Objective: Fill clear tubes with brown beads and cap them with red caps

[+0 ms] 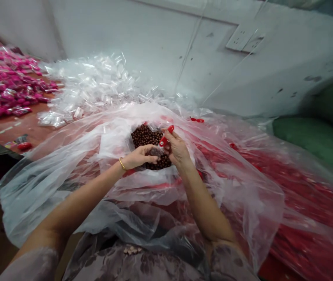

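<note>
Above brown beads (145, 138), left fingers (143, 150) pinch clear piece (156, 151), right fingers (172, 137) pinch red piece (163, 141) at its one o'clock; best: light grip.

Balls (143, 137) in plastic bag (75, 150), wall (143, 43) behind

No legible text, numbers or brands. Glossy red tapered plastic piece (163, 140), frame centre: small round white mark, too small to read. Heap of bright pink items in clear wrappers (8, 84), upper left: pale label-like patches, unreadable. White rectangular wall socket plates (239, 38), upper right: any markings illegible.
</note>
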### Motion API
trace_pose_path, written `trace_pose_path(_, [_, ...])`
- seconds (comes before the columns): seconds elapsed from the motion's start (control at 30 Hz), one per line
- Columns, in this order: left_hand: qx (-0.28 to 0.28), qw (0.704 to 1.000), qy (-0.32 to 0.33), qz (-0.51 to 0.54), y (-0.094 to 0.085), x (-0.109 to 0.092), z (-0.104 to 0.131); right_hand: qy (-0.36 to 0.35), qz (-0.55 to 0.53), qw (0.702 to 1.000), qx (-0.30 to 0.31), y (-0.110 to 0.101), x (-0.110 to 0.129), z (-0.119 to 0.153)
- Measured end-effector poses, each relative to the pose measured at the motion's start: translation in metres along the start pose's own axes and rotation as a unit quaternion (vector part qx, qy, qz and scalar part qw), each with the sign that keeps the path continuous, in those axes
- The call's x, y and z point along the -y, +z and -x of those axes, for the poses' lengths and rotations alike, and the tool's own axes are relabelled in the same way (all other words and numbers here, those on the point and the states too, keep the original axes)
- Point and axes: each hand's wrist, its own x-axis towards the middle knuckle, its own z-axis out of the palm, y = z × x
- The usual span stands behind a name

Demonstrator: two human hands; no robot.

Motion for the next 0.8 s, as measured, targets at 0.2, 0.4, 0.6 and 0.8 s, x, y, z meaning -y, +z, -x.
trace_pose_path(0.2, [-0.025, 0.999, 0.011, -0.027, -0.003, 0.001, 0.001, -0.062, 0.072, 0.995, 0.003, -0.014, -0.006, 0.013])
trace_pose_path(0.4, [-0.003, 0.998, 0.005, -0.058, -0.004, -0.004, 0.004, -0.112, 0.121, 0.985, 0.048, -0.038, -0.008, 0.019])
trace_pose_path(0.6, [-0.023, 0.993, 0.012, -0.112, -0.003, -0.003, 0.004, -0.207, 0.25, 0.943, 0.076, -0.03, -0.016, 0.022])
trace_pose_path(0.8, [-0.116, 0.976, 0.041, -0.178, -0.002, 0.006, 0.0, -0.325, 0.423, 0.839, 0.109, -0.031, -0.025, 0.032])
